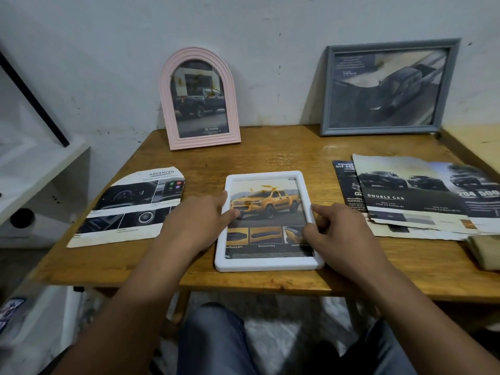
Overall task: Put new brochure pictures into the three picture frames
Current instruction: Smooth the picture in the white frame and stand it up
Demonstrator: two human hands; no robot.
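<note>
Evidently both hands are steadying the white frame flat on the surface: left hand and right hand are gripping opposite edges, yellow-truck picture lying between the grips.

Wooden table in front of me, top worn and glossy in patches, pushed against wall. Wall painted white, scuffed and marked. White shelf unit at my left, dark bar leaning across it. Second pale wooden surface at far right. Light soft, dim, even. Floor below blurred.
</note>
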